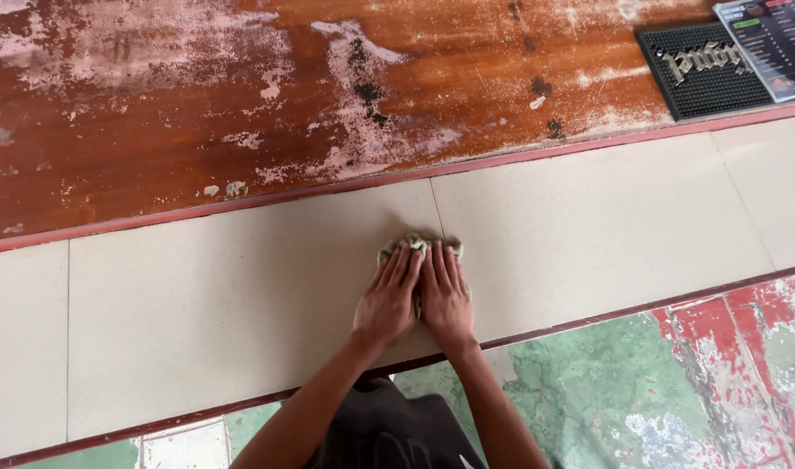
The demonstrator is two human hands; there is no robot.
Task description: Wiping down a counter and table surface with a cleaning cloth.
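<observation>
soft, even daylight fills the view, bright but without hard glare. the pale counter [589,226] reads flat and slightly washed out. only faint shadows sit under the hands. focus is fairly sharp throughout, with straight edges bowing slightly toward the frame corners.

1. The cloth [419,246] is seen as pale green.
2. Beneath the cloth, the tiled tabletop [241,295] is coloured plain beige, edged in dark red.
3. Beyond the cloth, the wooden tabletop [154,130] is shown reddish-brown, blotched with whitish-pink wear.
4. Far right of the cloth, a black ribbed mat [697,74] is seen.
5. Nearer than the cloth, the floor [606,399] is painted green and red, flaked.
</observation>
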